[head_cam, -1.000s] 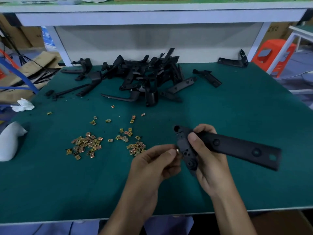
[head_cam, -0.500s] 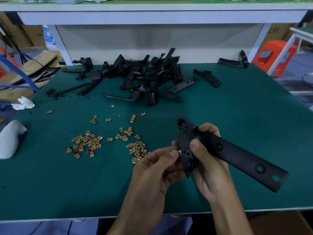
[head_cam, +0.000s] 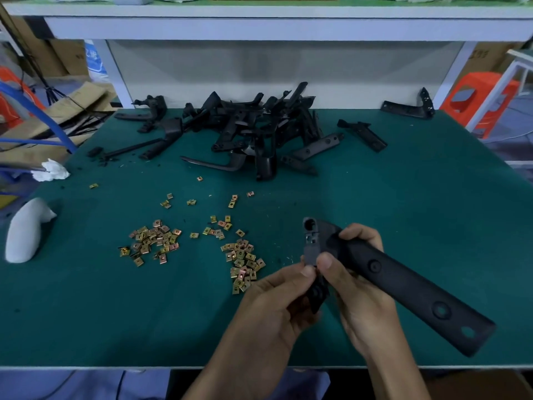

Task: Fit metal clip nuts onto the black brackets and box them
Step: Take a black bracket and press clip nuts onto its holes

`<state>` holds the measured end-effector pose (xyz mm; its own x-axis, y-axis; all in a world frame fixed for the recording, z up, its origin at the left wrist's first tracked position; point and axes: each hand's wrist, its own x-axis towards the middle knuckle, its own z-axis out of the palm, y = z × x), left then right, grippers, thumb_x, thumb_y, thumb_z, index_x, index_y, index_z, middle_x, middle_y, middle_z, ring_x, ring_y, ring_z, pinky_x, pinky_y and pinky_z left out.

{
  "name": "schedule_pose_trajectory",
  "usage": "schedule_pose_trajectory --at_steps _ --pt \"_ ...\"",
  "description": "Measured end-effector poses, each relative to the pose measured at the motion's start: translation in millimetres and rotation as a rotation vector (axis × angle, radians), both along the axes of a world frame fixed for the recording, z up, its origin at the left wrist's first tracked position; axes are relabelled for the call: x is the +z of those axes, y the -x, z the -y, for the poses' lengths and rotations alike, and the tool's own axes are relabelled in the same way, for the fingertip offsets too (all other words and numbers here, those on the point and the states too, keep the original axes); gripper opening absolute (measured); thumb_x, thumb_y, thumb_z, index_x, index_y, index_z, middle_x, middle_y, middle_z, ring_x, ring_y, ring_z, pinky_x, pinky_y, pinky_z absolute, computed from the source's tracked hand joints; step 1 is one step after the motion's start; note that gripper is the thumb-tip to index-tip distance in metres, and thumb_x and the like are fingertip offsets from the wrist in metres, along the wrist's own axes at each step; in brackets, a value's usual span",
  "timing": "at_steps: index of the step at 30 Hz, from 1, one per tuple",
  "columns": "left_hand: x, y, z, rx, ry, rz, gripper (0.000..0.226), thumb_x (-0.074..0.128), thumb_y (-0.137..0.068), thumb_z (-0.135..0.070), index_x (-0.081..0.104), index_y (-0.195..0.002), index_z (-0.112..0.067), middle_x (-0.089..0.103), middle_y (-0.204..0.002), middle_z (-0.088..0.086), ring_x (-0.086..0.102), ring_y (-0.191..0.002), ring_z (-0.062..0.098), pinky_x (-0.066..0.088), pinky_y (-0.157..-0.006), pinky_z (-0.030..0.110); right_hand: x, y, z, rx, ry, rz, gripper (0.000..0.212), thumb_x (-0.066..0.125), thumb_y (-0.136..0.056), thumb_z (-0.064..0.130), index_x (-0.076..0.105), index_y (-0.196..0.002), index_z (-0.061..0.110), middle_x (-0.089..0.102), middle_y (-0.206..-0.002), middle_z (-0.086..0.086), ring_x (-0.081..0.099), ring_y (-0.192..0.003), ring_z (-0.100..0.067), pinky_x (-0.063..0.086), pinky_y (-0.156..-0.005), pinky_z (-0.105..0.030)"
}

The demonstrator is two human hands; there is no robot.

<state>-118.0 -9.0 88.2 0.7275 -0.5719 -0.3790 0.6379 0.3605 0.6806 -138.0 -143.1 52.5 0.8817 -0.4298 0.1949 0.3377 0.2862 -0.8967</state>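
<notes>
Bracket (head_cam: 403, 284): black, L-shaped, held above the near edge of the counter (head_cam: 418, 212), long arm slanting down to the right.
Right hand (head_cam: 360, 287): grips the bracket at its bend, thumb on the short arm.
Left hand (head_cam: 277, 298): fingers curled, thumb and forefinger pinching the short arm's edge beside the right thumb; anything between them is hidden.
Nuts (head_cam: 242, 261): two loose heaps on the counter, left of the hands; strays beyond.
Pile (head_cam: 253, 131): black brackets, far middle of the counter.

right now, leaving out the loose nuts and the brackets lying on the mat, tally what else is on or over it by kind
hands: 2, left hand and right hand
black bracket, held: 1
white crumpled wad: 1
pale moulded piece: 1
total: 5
</notes>
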Motion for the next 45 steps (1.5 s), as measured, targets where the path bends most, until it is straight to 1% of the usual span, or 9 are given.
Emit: schedule_pose_trajectory --at_steps 5,9,13,19,24,27,31,36,45 --pt "-26.2 -15.0 -0.7 -0.044 -0.286 0.313 0.018 0.065 -0.093 -0.029 0.080 -0.100 -0.024 0.076 -0.096 -0.004 0.066 -0.086 0.008 0.047 -0.074 0.021 -18.0 -3.3 5.1 -0.053 0.074 -0.044 0.046 0.089 -0.070 0.034 0.056 -0.101 0.031 0.067 -0.095 0.008 0.063 -0.083 -0.006 0.052 -0.071 -0.018" --pt "-62.6 -53.6 -16.4 0.034 -1.162 1.205 0.025 0.064 -0.096 -0.026 0.072 -0.120 -0.028 0.072 -0.108 -0.009 0.060 -0.101 0.011 0.044 -0.084 0.021 -33.8 -12.9 7.7 -0.017 -0.143 -0.142 0.059 0.097 -0.060 0.045 0.059 -0.100 0.025 0.066 -0.103 -0.003 0.065 -0.088 -0.013 0.054 -0.074 -0.021" --pt "-78.3 -71.7 -24.6 -0.006 -1.470 1.384 0.019 0.081 -0.082 -0.027 0.078 -0.100 -0.022 0.069 -0.106 0.002 0.059 -0.093 0.027 0.048 -0.076 0.040 -41.8 -18.9 7.6 0.000 -0.258 -0.153 0.037 0.086 -0.072 0.022 0.060 -0.098 0.023 0.065 -0.103 -0.008 0.065 -0.086 -0.016 0.055 -0.070 -0.023" --pt "-72.1 -72.8 -22.9 0.085 -1.333 1.336 0.013 0.078 -0.085 -0.023 0.066 -0.082 -0.026 0.063 -0.085 -0.010 0.049 -0.079 0.014 0.039 -0.069 0.032 -42.3 -18.8 12.0 0.043 -0.300 -0.188 0.040 0.082 -0.074 0.016 0.055 -0.103 0.016 0.069 -0.103 -0.009 0.068 -0.089 -0.019 0.056 -0.072 -0.025" --pt "-62.8 -66.5 -18.3 0.078 -1.055 0.966 0.009 0.060 -0.096 -0.034 0.058 -0.087 -0.033 0.066 -0.079 -0.018 0.060 -0.076 -0.001 0.046 -0.059 0.020 -41.3 -19.8 12.1 0.117 -0.338 -0.177 0.056 0.094 -0.069 0.024 0.055 -0.108 0.015 0.070 -0.109 -0.010 0.068 -0.100 -0.022 0.056 -0.079 -0.026" --pt "-54.7 -63.0 -11.8 0.103 -0.822 0.746 0.011 0.068 -0.093 -0.024 0.067 -0.083 -0.029 0.069 -0.081 -0.007 0.061 -0.065 0.004 0.046 -0.050 0.013 -38.5 -21.4 10.3 0.144 -0.409 -0.151 0.051 0.093 -0.071 0.021 0.057 -0.107 0.016 0.069 -0.106 -0.011 0.068 -0.097 -0.021 0.057 -0.079 -0.028" --pt "-44.3 -59.9 -4.0 0.161 -0.514 0.476 0.014 0.077 -0.084 -0.009 0.075 -0.087 -0.023 0.073 -0.083 0.002 0.066 -0.074 0.008 0.050 -0.067 0.018 -35.4 -24.4 9.0 0.166 -0.433 -0.149 0.024 0.077 -0.084 0.014 0.061 -0.102 0.018 0.068 -0.107 -0.015 0.067 -0.096 -0.025 0.058 -0.081 -0.035" --pt "-31.9 -54.9 6.9 0.210 -0.303 0.279 0.012 0.072 -0.084 -0.002 0.080 -0.086 -0.011 0.074 -0.082 0.009 0.066 -0.075 0.014 0.051 -0.072 0.028 -32.6 -25.7 7.1 0.155 -0.451 -0.115 0.019 0.066 -0.091 0.005 0.059 -0.105 0.016 0.063 -0.114 -0.022 0.065 -0.103 -0.031 0.056 -0.089 -0.036" --pt "-16.7 -47.6 8.0 0.282 -0.251 0.274 0.014 0.070 -0.086 -0.002 0.081 -0.086 -0.010 0.076 -0.083 0.011 0.069 -0.072 0.014 0.055 -0.064 0.022 -22.4 -20.2 1.9 0.152 -0.426 -0.054 0.035 0.078 -0.073 0.010 0.062 -0.103 0.018 0.065 -0.114 -0.018 0.066 -0.107 -0.027 0.056 -0.093 -0.034"
